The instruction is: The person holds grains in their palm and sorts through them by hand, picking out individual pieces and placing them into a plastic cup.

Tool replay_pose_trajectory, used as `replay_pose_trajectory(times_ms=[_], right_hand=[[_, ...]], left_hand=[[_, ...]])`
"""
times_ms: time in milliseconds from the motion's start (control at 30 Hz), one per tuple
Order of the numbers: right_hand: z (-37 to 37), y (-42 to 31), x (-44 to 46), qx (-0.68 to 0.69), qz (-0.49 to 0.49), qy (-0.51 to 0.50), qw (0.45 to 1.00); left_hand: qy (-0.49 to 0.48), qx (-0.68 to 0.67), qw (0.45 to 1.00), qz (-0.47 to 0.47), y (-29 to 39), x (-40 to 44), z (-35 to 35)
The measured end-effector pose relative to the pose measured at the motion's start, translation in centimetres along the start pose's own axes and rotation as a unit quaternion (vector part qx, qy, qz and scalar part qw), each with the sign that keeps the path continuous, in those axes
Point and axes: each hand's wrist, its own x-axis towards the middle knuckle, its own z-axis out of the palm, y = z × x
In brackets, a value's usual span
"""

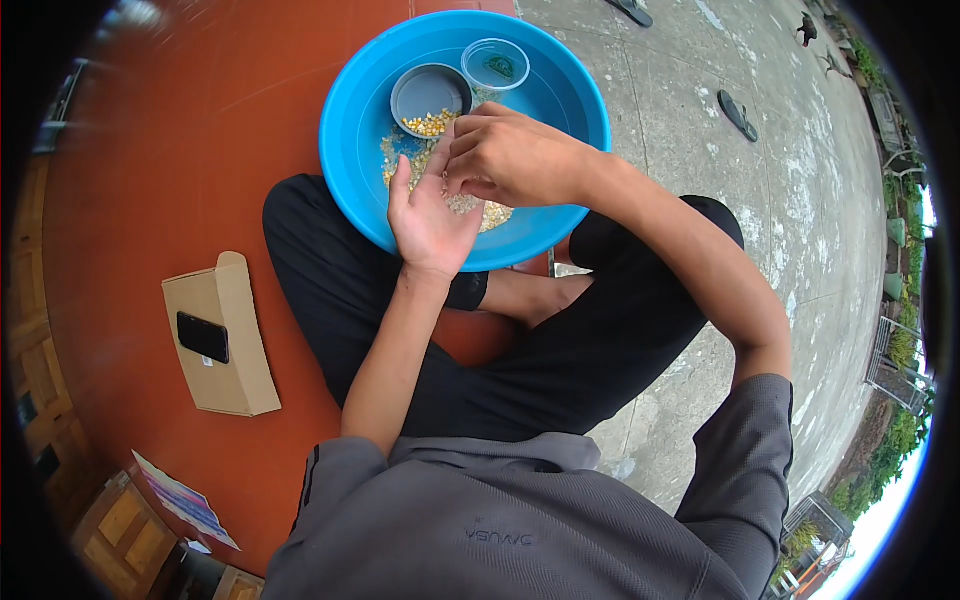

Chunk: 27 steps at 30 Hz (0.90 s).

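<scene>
My left hand is turned palm up over the blue basin, its thumb apart and its fingers stretched out, partly hidden by the other hand. Pale grains show at the palm's edge, but I cannot tell whether they lie on it or behind it. My right hand bends over the left palm with fingers pinched together; what they hold is hidden. Inside the basin, a grey bowl contains yellow corn kernels. Beside it is a clear plastic cup. Loose pale grains lie on the basin floor.
The basin stands in front of my crossed legs. On the red floor to the left, a black phone rests on a cardboard box. A printed sheet is nearby. A dark sandal lies on the concrete at right.
</scene>
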Motion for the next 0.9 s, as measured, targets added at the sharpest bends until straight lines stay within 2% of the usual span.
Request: replay_pose_trajectory(times_ms=[267,467,567,900], right_hand=[[-0.1,0.2,0.1,0.034,0.020,-0.011,0.999],[-0.2,0.5,0.0,0.066,0.025,0.006,0.997],[-0.2,0.5,0.0,0.077,0.031,0.001,0.997],[-0.3,0.8,0.3,0.094,0.028,-0.001,0.995]], left_hand=[[0.010,0.030,0.999,0.006,0.0,0.0,0.3],[0.014,0.006,1.000,0.002,-0.1,0.3,-0.7],[-0.008,-0.057,0.998,-0.004,0.0,0.3,-1.2],[-0.008,-0.044,0.999,-0.001,-0.1,0.3,-1.0]])
